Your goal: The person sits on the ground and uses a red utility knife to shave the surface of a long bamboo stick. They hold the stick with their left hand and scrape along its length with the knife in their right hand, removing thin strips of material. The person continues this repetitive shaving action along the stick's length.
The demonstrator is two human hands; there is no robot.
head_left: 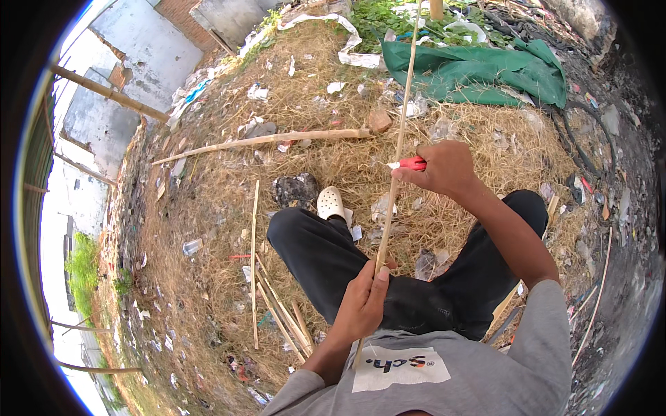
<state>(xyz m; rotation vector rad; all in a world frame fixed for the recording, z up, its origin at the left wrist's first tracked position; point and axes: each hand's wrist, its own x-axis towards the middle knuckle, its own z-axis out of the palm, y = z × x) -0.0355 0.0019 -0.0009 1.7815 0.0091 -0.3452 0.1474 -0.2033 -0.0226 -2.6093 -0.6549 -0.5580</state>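
A long, thin bamboo strip [386, 239] runs up from my lap past the far side of the view. My left hand [362, 299] is closed round its lower part, thumb lying along the strip. Higher up, my right hand [444, 170] grips a red-handled utility knife [412, 163]. Its pale tip is at the strip's edge, and my right thumb lies close beside the strip. Whether the blade is cutting into the bamboo cannot be made out.
Several split bamboo strips [277, 312] lie left of my legs. A bamboo pole [263, 142] rests on the dry grass ahead, by a brick piece [379, 120]. Green sheeting [479, 73] lies at the far right. Litter is scattered around. My foot wears a white clog [331, 203].
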